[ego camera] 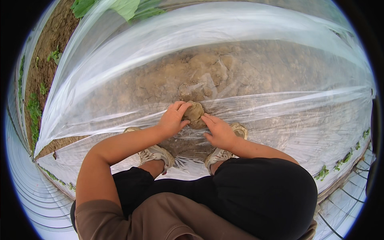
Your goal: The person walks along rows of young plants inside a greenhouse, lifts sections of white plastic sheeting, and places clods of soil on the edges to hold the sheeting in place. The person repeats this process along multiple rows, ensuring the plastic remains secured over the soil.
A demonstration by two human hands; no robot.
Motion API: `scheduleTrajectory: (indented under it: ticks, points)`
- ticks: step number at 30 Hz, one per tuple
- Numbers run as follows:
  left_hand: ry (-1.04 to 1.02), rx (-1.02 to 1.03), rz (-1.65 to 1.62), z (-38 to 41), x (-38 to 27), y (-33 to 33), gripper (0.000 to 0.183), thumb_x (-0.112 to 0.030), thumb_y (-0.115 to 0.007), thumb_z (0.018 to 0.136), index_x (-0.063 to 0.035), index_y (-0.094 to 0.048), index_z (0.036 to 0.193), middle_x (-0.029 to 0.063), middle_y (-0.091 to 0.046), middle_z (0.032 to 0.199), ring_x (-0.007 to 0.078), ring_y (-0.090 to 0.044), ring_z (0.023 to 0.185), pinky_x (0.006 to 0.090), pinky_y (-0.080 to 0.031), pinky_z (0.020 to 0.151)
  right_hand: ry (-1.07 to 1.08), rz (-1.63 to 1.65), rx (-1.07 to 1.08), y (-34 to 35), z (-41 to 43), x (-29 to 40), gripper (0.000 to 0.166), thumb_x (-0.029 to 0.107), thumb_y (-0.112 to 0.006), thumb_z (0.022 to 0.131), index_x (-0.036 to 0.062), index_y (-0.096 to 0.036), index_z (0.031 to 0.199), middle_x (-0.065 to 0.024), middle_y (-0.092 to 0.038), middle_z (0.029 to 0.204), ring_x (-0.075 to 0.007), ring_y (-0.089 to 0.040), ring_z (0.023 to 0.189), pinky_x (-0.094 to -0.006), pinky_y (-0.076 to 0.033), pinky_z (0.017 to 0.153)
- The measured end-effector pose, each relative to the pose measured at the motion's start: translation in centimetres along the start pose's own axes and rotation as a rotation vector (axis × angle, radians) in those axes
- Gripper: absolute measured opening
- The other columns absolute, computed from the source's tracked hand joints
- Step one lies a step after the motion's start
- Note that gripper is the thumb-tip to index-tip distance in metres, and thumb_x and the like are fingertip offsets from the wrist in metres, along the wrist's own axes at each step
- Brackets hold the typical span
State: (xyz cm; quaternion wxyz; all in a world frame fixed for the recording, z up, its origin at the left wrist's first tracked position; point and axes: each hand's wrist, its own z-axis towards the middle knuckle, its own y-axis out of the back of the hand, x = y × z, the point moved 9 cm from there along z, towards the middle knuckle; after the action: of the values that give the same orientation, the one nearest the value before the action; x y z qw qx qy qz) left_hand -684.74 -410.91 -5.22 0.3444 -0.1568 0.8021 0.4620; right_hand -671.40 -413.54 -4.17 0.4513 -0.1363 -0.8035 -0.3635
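Observation:
A brown clod of soil [194, 111] sits between my hands, on clear plastic film [270, 105] just ahead of my feet. My left hand [174, 118] grips its left side, fingers over the upper edge and thumb lower down. From the right, the fingertips of my right hand [220, 132] press against it, with the thumb held apart. Taut creases run through the film to both sides of the clod. Its underside is hidden.
Cracked soil [168, 75] shows through the film ahead. Bare earth with green plants [34, 108] lies at the left, and broad leaves [126, 9] stand at the top. My shoes [156, 154] straddle a dark soil patch. Small seedlings [322, 173] grow at the right.

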Motion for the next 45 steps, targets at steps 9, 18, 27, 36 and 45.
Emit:
scheduleTrajectory:
  ticks: [9,18,27,36,45]
  points:
    - [-0.084,0.380,0.296,-4.4,1.7,-2.7,0.042,-0.021,-0.068,0.068,-0.0066,-0.047,0.101,0.0114,-0.049,0.100,0.0289,-0.052,0.094,0.0382,-0.045,0.074,0.033,-0.345,-0.042,2.6,-1.2,-1.3,0.026,0.013,-0.060,0.072,0.0018,-0.054,0.095,-0.0119,-0.052,0.087,-0.0295,-0.052,0.084,-0.0382,-0.043,0.073]
    - [-0.205,0.472,0.351,-4.7,2.5,-4.7,0.039,-0.024,-0.068,0.068,-0.0059,-0.047,0.095,0.0106,-0.047,0.093,0.0282,-0.049,0.088,0.0380,-0.045,0.071,0.058,-0.326,-0.049,2.4,-0.2,-2.3,0.008,0.013,-0.060,0.067,0.0070,-0.055,0.071,-0.0061,-0.050,0.079,-0.0233,-0.051,0.081,-0.0342,-0.043,0.068]
    - [0.282,0.648,0.481,-5.4,0.9,-4.1,0.028,-0.014,-0.054,0.080,-0.0085,-0.051,0.107,0.0110,-0.049,0.109,0.0288,-0.046,0.106,0.0429,-0.042,0.082,-0.227,-0.478,0.298,1.1,1.6,-2.3,0.021,0.025,-0.059,0.071,0.0069,-0.063,0.082,-0.0084,-0.055,0.091,-0.0256,-0.054,0.092,-0.0381,-0.045,0.076]
    - [0.690,0.677,-0.047,-17.6,-11.3,5.2,0.028,-0.026,-0.053,0.084,-0.0048,-0.057,0.102,0.0149,-0.059,0.106,0.0318,-0.056,0.098,0.0461,-0.046,0.079,-0.716,-0.294,0.129,13.8,-5.7,6.7,0.026,0.027,-0.051,0.078,0.0063,-0.064,0.088,-0.0162,-0.063,0.086,-0.0314,-0.060,0.082,-0.0415,-0.047,0.074]
    - [0.934,-0.010,-0.406,-32.8,-13.4,20.6,0.026,-0.029,-0.051,0.085,-0.0053,-0.058,0.093,0.0162,-0.063,0.087,0.0327,-0.059,0.085,0.0431,-0.047,0.074,-0.671,-0.595,0.529,17.1,-23.9,15.5,0.028,0.028,-0.050,0.074,0.0047,-0.065,0.073,-0.0151,-0.064,0.071,-0.0292,-0.062,0.066,-0.0393,-0.049,0.066]
